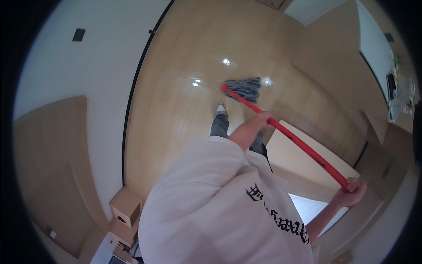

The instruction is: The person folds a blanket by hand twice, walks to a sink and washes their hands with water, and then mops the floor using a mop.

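Observation:
A string mop with grey-blue strands (245, 89) lies with its head spread on the wood floor (171, 99). Its red handle (305, 148) slants from the head up towards my right side. Partway along the handle, my left hand (264, 119) grips it, the arm crossing in front of my body. Around the upper end of the handle is my right hand (352, 192), out to the right. One shoe (220, 109) shows just behind the mop head; my other foot is hidden behind my left arm and the handle.
A white wall (102, 72) with a black baseboard (131, 95) runs along the left. Wooden boxes (126, 204) stand at lower left. A pale wooden panel (306, 155) lies under the handle on the right. Further right, a white-topped counter (372, 49) holds several items.

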Tool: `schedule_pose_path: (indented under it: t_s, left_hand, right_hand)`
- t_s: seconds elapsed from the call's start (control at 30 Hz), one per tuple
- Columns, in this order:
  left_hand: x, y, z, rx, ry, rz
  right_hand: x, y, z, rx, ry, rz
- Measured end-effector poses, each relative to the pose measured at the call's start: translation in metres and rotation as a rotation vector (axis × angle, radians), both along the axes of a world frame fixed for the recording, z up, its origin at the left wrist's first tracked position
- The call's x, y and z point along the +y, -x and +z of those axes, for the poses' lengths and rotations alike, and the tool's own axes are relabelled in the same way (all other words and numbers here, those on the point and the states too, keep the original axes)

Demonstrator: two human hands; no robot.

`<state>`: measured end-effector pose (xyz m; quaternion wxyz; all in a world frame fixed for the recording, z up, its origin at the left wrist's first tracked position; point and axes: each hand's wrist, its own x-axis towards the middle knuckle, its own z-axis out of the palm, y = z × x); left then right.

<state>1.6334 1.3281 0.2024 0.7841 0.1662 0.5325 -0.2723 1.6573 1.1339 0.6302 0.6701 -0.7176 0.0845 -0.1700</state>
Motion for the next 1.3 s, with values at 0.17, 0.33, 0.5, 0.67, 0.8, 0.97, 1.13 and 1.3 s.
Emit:
schedule_pose_path:
  t_s: [0.17,0.33,0.5,0.67,0.8,0.97,1.13,1.3]
  left_hand:
    - [0.157,0.112,-0.054,0.098,-0.325,0.329]
    - [0.299,0.209,-0.047,0.231,-0.503,0.478]
    - [0.394,0.263,-0.012,-0.046,-0.409,0.817]
    - [0.423,0.282,0.02,0.106,-0.54,0.834]
    - [0.383,0.288,0.01,0.136,-0.59,0.861]
    - [0.261,0.216,-0.002,0.232,-0.673,0.788]
    - [0.138,0.171,0.066,0.042,-0.282,0.533]
    - [0.051,0.148,0.035,0.094,-0.178,0.731]
  right_hand:
    - [0.083,0.06,-0.075,0.332,0.338,0.477]
    - [0.188,0.13,-0.153,0.707,0.096,1.026]
    - [0.348,0.159,-0.197,0.138,0.251,1.511]
    - [0.402,0.175,-0.191,0.138,0.45,1.774]
    - [0.385,0.192,-0.183,0.26,1.038,1.757]
    - [0.288,0.147,-0.216,0.29,1.499,1.706]
    - [0.134,0.075,-0.178,0.39,1.298,1.629]
    - [-0.005,0.059,-0.055,0.561,1.278,1.549]
